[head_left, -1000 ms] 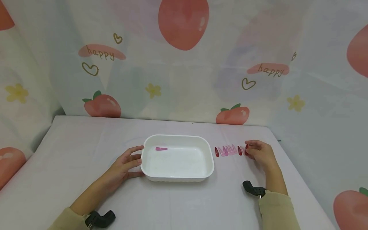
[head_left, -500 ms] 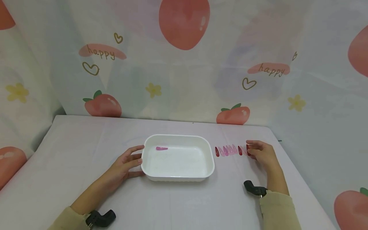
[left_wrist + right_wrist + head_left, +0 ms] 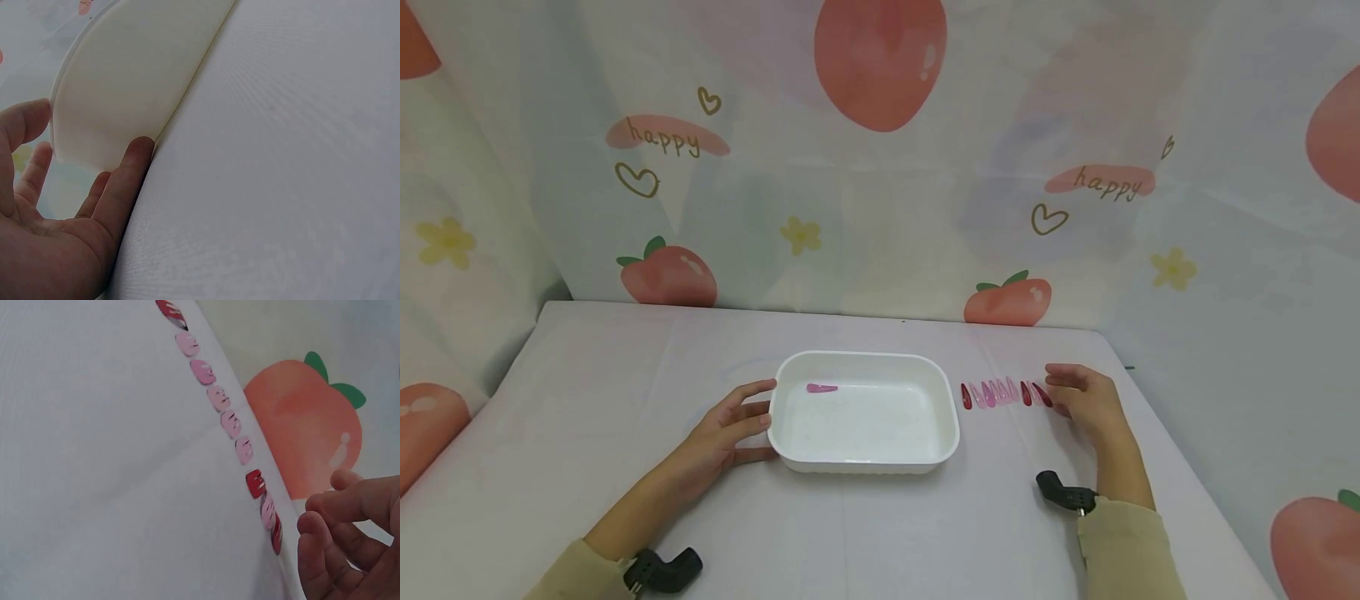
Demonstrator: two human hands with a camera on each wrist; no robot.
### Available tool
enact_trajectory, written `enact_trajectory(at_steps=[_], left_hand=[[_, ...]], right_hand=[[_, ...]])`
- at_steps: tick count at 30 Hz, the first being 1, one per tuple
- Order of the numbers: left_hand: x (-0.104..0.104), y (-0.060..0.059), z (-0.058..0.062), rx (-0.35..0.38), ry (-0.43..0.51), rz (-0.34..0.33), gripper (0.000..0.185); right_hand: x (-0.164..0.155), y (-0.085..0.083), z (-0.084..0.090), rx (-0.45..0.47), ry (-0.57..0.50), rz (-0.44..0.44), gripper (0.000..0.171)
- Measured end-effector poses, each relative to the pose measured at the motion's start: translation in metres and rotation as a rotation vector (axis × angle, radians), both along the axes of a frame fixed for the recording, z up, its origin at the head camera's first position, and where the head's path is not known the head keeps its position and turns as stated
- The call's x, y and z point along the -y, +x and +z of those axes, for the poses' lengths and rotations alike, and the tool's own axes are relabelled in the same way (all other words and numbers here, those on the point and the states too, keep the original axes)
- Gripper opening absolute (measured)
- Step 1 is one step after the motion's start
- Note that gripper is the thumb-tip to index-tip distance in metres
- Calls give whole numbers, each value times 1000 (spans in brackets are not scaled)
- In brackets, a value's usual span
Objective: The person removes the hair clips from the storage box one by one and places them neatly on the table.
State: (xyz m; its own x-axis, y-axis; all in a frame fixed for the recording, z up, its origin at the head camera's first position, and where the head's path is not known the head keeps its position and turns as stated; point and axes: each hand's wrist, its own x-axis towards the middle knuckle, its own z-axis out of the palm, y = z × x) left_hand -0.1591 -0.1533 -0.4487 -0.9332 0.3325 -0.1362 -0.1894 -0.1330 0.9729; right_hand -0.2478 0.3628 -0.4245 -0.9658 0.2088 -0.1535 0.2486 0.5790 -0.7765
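Left hand (image 3: 724,433) sits flat against the near-left wall of the white tray (image 3: 865,462), fingers (image 3: 128,181) straight and relaxed, thumb up by the rim; it reads as a bracing hand, there to keep the tray from sliding on the counter (image 3: 625,375). Nothing is gripped, just touch along the outer wall.

Inside the tray, one pink hair clip (image 3: 822,387) lies near the far-left corner, alone on the white floor.

Over to the right, a row of hair clips (image 3: 1000,392) runs in a neat line just beside the tray, dark red at both ends and pale pink between (lined up side by side, so each one can be taken singly, I'd judge). The wrist view shows them as a tidy chain along the counter's cloth.

Right hand (image 3: 1084,398) is at the row's far end, next to the last dark red clip (image 3: 275,532). Its fingers (image 3: 315,540) are loosely curled and parted, tips near the clip but apart from it, holding nothing.

Strawberry-print curtain (image 3: 880,167) hangs behind it all.
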Motion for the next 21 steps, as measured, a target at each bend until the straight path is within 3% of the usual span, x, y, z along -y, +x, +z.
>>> enact_trajectory(at_steps=[4, 13, 21], left_hand=[[1, 0, -1, -2, -2, 2, 50], [2, 0, -2, -12, -15, 2, 49], [1, -1, -2, -8, -12, -1, 50]], right_hand=[[13, 0, 12, -37, -79, 52, 45], [54, 6, 36, -129, -359, 287, 45], [91, 9, 43, -118, -480, 479, 38]])
